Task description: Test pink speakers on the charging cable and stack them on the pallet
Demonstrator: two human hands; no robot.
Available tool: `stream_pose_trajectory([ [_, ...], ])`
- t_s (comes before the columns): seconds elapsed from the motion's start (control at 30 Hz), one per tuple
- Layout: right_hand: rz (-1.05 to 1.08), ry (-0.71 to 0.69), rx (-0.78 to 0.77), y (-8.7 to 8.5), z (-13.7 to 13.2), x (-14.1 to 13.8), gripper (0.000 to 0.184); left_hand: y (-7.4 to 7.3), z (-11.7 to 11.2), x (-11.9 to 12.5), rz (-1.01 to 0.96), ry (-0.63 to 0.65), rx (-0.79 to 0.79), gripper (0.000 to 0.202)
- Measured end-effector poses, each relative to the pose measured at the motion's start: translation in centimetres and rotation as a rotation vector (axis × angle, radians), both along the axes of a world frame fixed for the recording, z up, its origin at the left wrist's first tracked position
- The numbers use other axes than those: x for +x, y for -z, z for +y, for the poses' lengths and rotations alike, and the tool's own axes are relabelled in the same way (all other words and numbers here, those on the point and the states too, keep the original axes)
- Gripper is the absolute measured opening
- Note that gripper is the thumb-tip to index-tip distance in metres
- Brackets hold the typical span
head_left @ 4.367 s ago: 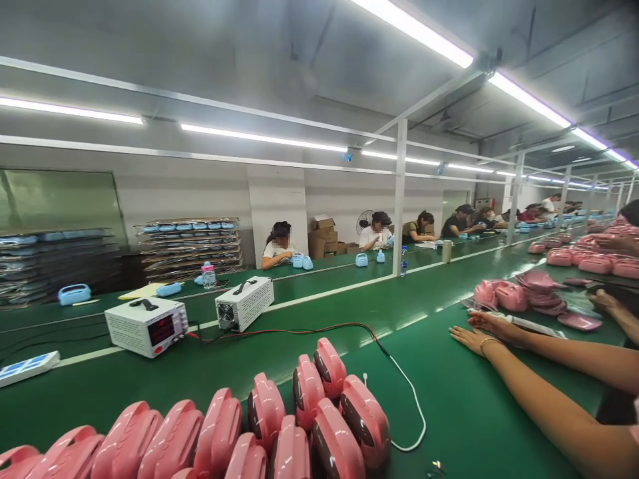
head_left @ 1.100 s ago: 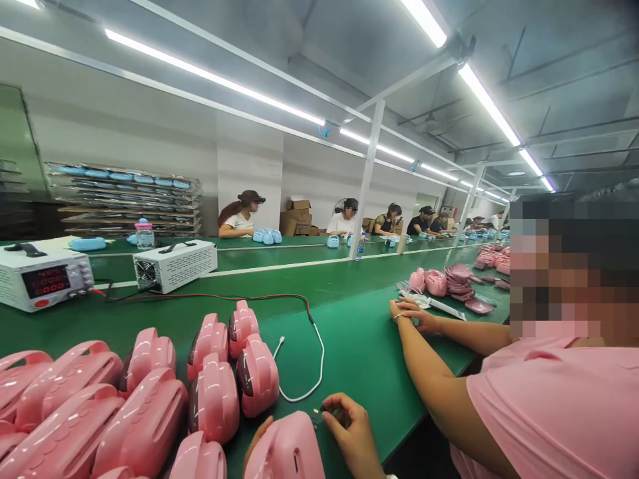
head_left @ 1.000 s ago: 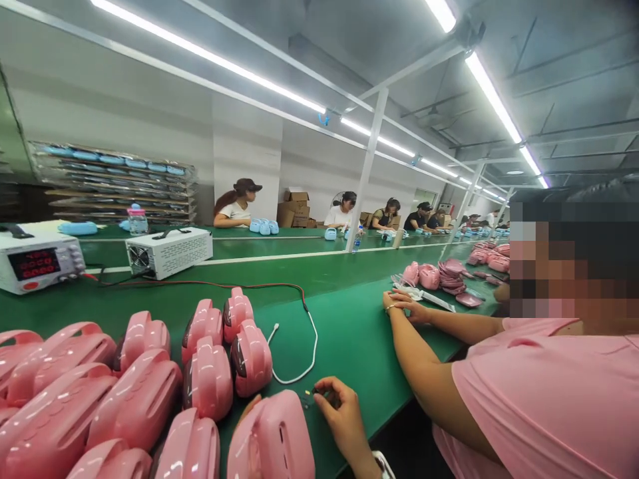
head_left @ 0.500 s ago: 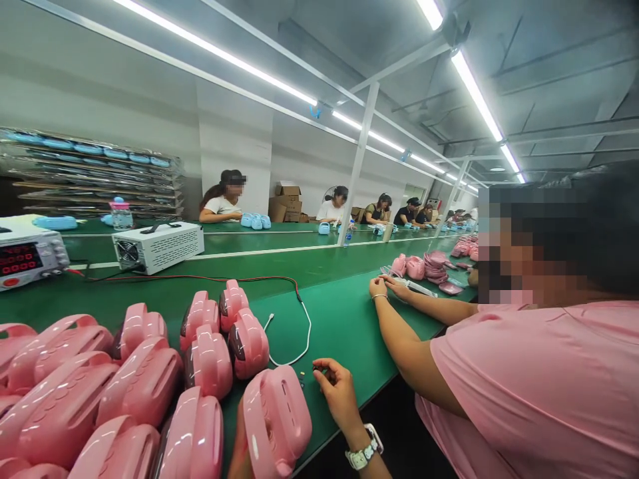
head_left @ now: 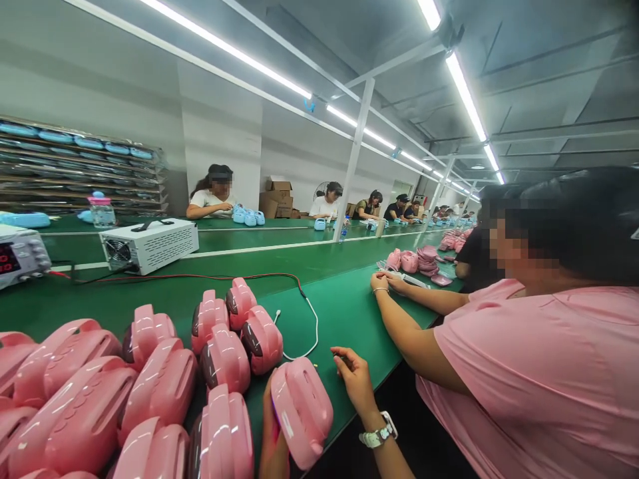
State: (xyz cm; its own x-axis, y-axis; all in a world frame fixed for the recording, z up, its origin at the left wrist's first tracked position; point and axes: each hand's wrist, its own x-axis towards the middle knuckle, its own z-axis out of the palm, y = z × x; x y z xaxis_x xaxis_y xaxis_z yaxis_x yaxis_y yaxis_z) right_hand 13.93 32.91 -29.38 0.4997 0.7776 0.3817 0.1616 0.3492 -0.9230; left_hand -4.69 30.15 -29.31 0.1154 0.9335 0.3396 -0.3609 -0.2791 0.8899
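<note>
My left hand [head_left: 271,432] is closed around a pink plastic device with a carrying handle [head_left: 303,412]. The device is tilted above the green table's front edge, and its body hides most of my fingers. A purple glow shows along its left side. To its right, my right hand [head_left: 355,376] is raised, apart from the device, thumb and forefinger pinched together. Whatever is between those fingertips is too small to make out. A watch with a pale band [head_left: 378,432] is on my right wrist.
Several matching pink devices [head_left: 224,352] crowd the left side. A white cable [head_left: 314,326] curls behind the held one. Farther back are a grey-white power unit [head_left: 150,245] and a meter box [head_left: 24,256]. A co-worker in pink [head_left: 539,359] sits close on my right.
The view has shifted slightly. The device in my left hand has turned, so the slots on its side no longer show clearly. My right hand has risen a little, still pinched.
</note>
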Motion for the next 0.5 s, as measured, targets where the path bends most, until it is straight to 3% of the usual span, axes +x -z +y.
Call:
stream_pose_trajectory([
  [0.13, 0.048, 0.001, 0.001, -0.2, -0.3, -0.4, 0.036, 1.7, 0.4, 0.7, -0.007, -0.010, -0.086, 0.044],
  [0.23, 0.234, -0.024, 0.010, 0.2, -1.5, -1.9, 0.041, 2.3, 0.4, 2.2, -0.019, 0.019, -0.148, 0.069],
  [0.3, 0.444, -0.027, 0.020, 0.3, -2.7, -2.9, 0.044, 1.8, 0.0, 3.6, 0.024, 0.089, -0.173, 0.094],
  [0.37, 0.597, 0.025, 0.035, 0.0, -3.9, -3.2, 0.048, 0.8, -0.4, 5.1, 0.136, 0.133, -0.172, 0.105],
  [0.5, 0.576, 0.210, 0.097, -0.6, -4.2, -1.1, 0.047, -1.3, -0.7, 7.9, 0.360, 0.087, -0.111, 0.085],
])
